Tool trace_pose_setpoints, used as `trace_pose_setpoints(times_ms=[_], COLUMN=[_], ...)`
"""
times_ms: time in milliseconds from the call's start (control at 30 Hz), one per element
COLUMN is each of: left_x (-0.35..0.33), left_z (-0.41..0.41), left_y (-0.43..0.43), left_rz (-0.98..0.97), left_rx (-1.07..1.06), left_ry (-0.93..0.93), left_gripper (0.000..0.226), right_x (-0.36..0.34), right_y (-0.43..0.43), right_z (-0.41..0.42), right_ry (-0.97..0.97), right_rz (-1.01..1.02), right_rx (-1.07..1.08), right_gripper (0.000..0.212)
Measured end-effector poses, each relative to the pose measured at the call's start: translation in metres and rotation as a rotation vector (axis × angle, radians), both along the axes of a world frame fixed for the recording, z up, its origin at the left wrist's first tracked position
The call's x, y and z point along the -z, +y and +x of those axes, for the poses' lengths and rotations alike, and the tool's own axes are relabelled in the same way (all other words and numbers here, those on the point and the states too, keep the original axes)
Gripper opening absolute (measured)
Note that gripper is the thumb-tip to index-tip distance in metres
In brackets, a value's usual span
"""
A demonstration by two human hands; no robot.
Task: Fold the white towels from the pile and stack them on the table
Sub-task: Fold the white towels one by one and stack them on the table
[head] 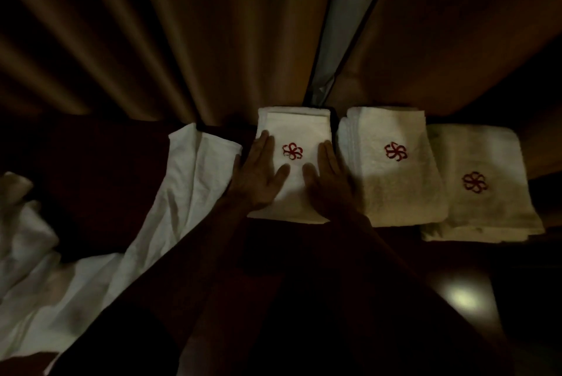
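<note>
Left hand (258, 172), right hand (327, 175) flat, fingers straight, on folded towel (293, 193) — press evenly outward, square edges with neighbouring stack (395, 184).

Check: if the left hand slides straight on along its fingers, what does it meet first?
The left hand lies flat on the leftmost folded white towel with a red emblem. Past its far edge, it would probably meet the brown pleated curtain; depth there is unclear.
</note>
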State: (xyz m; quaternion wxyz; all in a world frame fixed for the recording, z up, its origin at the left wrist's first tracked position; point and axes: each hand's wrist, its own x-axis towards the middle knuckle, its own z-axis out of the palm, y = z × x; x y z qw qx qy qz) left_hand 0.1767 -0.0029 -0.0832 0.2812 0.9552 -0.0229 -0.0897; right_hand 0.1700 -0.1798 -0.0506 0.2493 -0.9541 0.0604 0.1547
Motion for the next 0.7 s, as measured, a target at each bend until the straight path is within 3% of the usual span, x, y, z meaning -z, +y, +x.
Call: trace_pose_setpoints(times_ms=[167, 400, 600, 700], left_x=[-0.008, -0.042, -0.041, -0.034], left_z=[0.001, -0.018, -0.079, -0.121], left_y=[0.001, 0.031, 0.105, 0.141], left_rz=[-0.039, -0.144, -0.114, -0.071], left_rx=[-0.014, -0.179, -0.283, -0.329], left_ry=[0.012, -0.166, -0.199, -0.155], left_gripper=[0.078, 0.075, 0.061, 0.052], right_x=[-0.004, -0.029, -0.037, -0.03], right_y=[-0.002, 0.033, 0.11, 0.148], right_z=[0.003, 0.0, -0.039, -0.074], right_ry=[-0.05, -0.493, -0.593, -0.539], right_rz=[0.037, -0.051, 0.164, 0.271], right_rx=[-0.016, -0.183, -0.4, -0.486], right_gripper=[0.068, 0.063, 0.047, 0.038])
